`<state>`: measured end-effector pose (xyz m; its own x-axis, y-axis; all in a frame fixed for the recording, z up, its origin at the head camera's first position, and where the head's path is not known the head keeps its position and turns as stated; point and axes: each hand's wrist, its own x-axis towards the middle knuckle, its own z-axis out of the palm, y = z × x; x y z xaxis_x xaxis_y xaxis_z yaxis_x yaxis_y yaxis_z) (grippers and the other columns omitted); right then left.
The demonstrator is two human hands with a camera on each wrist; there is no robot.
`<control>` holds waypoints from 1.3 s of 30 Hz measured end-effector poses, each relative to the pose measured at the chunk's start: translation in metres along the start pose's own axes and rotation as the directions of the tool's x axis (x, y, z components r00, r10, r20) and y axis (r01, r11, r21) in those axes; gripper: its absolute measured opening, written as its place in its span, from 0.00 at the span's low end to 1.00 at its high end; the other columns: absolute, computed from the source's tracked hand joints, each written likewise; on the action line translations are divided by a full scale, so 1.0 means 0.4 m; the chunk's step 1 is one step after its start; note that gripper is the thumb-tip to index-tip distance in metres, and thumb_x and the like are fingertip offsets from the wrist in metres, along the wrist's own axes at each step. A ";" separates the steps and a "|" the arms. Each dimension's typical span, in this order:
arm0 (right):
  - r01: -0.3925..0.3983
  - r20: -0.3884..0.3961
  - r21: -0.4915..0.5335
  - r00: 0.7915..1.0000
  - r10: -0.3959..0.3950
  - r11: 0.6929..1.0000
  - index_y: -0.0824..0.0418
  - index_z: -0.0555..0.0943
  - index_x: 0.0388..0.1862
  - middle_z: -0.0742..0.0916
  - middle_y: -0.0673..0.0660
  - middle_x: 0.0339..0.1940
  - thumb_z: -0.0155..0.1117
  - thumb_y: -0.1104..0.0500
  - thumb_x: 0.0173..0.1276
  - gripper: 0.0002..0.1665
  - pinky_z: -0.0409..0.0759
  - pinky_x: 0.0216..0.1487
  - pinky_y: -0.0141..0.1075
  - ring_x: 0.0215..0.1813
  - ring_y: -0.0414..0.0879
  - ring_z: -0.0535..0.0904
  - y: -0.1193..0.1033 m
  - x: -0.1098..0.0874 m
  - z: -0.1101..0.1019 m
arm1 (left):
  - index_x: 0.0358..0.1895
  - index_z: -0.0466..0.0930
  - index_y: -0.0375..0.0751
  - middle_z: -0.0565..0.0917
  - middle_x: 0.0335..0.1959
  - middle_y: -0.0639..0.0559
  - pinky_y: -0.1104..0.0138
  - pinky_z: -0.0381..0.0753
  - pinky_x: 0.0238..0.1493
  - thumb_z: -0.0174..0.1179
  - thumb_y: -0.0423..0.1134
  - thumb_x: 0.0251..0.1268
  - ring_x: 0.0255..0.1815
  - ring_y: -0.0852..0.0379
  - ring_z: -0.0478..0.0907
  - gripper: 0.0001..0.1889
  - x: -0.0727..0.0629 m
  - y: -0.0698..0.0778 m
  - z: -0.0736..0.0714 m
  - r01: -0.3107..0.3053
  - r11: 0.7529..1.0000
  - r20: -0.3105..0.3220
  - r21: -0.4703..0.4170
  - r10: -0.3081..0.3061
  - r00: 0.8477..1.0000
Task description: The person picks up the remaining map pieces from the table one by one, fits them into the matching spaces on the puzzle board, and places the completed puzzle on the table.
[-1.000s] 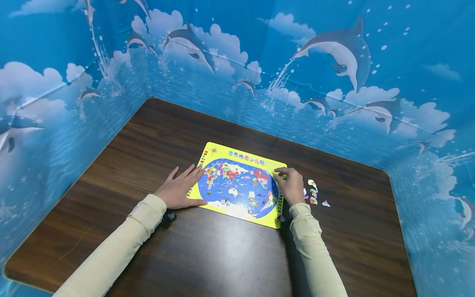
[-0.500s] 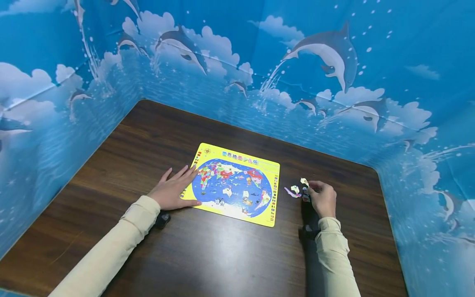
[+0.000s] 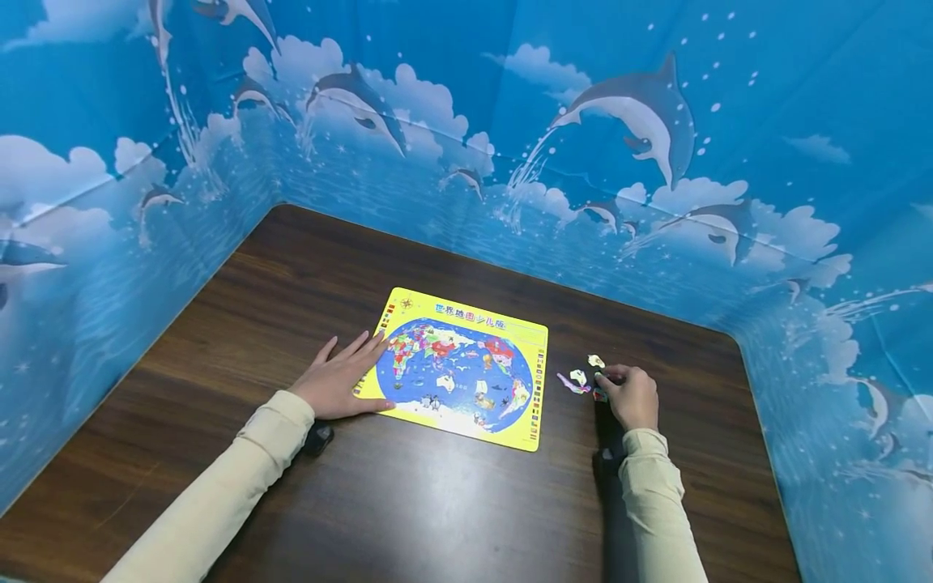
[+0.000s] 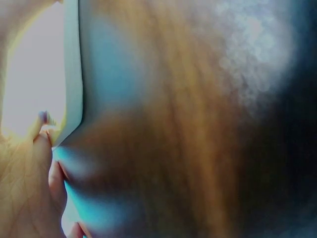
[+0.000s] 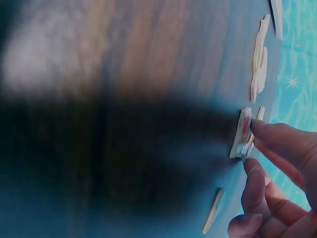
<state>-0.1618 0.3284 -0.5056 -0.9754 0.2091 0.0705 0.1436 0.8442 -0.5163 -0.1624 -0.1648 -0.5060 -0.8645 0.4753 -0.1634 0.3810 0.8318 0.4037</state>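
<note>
A yellow world-map puzzle board [image 3: 530, 334] lies flat on the dark wooden table. Across its left edge my left hand [image 3: 337, 384] is spread, fingers extended and thumb along the near edge. To the right of the board my right hand [image 3: 634, 397] is down among loose puzzle pieces, its thumb and fingertips pinching a small colourful piece [image 5: 245, 128]. Close to these fingertips lie a cream piece [image 3: 595, 360], a white piece [image 3: 578, 376], a long purple piece [image 3: 573, 387] and a red-and-green piece [image 3: 600, 395]. My hand partly covers the group.
The brown wooden table [image 3: 430, 518] reaches back to a blue curtain [image 3: 408, 210] printed with dolphins and clouds, which surrounds its far and side edges. In the right wrist view, one thin piece [image 5: 214, 210] lies apart from the others.
My right hand has moved from the board's right edge to the loose pieces further right, its fingers now on one of them. The left hand stays on the board.
</note>
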 end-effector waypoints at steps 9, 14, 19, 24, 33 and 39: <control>-0.051 0.051 -0.008 0.997 0.052 0.999 0.69 0.86 0.38 0.89 0.67 0.38 0.68 0.63 0.73 0.08 0.77 0.48 0.57 0.43 0.63 0.83 -0.016 0.002 -0.015 | 0.83 0.53 0.39 0.54 0.84 0.42 0.34 0.37 0.78 0.63 0.70 0.62 0.85 0.39 0.46 0.56 -0.002 0.007 -0.004 0.000 1.000 -0.002 0.006 0.000 1.000; -0.054 0.072 0.028 0.996 0.052 0.998 0.71 0.84 0.39 0.88 0.69 0.40 0.67 0.65 0.74 0.07 0.77 0.51 0.57 0.45 0.64 0.83 -0.016 -0.002 -0.011 | 0.83 0.54 0.38 0.54 0.84 0.42 0.34 0.37 0.78 0.63 0.70 0.62 0.85 0.39 0.46 0.55 -0.003 0.006 -0.003 0.003 1.000 -0.001 0.009 -0.003 1.000; -0.006 0.089 0.024 0.996 0.004 1.000 0.73 0.84 0.42 0.88 0.70 0.40 0.65 0.68 0.73 0.06 0.81 0.51 0.57 0.45 0.64 0.85 -0.016 -0.004 -0.003 | 0.83 0.53 0.39 0.53 0.84 0.42 0.34 0.37 0.78 0.62 0.70 0.63 0.85 0.40 0.46 0.55 -0.003 0.001 -0.001 0.004 1.000 0.005 0.024 -0.004 1.000; 0.051 0.077 -0.038 0.996 -0.048 0.998 0.75 0.86 0.42 0.88 0.70 0.39 0.64 0.69 0.73 0.08 0.81 0.49 0.58 0.44 0.64 0.84 -0.024 -0.011 -0.007 | 0.83 0.54 0.39 0.54 0.84 0.42 0.34 0.38 0.78 0.62 0.71 0.62 0.85 0.40 0.47 0.55 -0.006 0.003 0.000 0.002 0.999 0.005 0.034 -0.002 1.000; 0.145 0.002 -0.036 0.989 -0.145 0.989 0.75 0.85 0.43 0.83 0.68 0.38 0.61 0.70 0.76 0.09 0.79 0.42 0.53 0.40 0.59 0.78 -0.080 -0.019 -0.020 | 0.83 0.54 0.39 0.54 0.84 0.41 0.34 0.38 0.78 0.61 0.72 0.62 0.85 0.40 0.47 0.55 -0.006 0.003 0.001 -0.001 1.000 -0.004 0.022 0.001 1.000; 0.132 0.002 0.068 0.991 -0.133 0.989 0.72 0.84 0.46 0.81 0.67 0.42 0.59 0.68 0.78 0.08 0.79 0.41 0.49 0.41 0.57 0.79 -0.142 -0.025 -0.003 | 0.83 0.53 0.40 0.52 0.84 0.43 0.34 0.36 0.78 0.62 0.71 0.62 0.85 0.40 0.45 0.56 -0.004 0.000 0.006 -0.001 1.000 -0.002 0.019 0.001 1.000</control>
<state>-0.1602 0.2789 -0.4758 -0.9861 0.0943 0.1371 0.0015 0.8287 -0.5597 -0.1602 -0.1649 -0.5079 -0.8648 0.4756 -0.1611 0.3880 0.8365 0.3869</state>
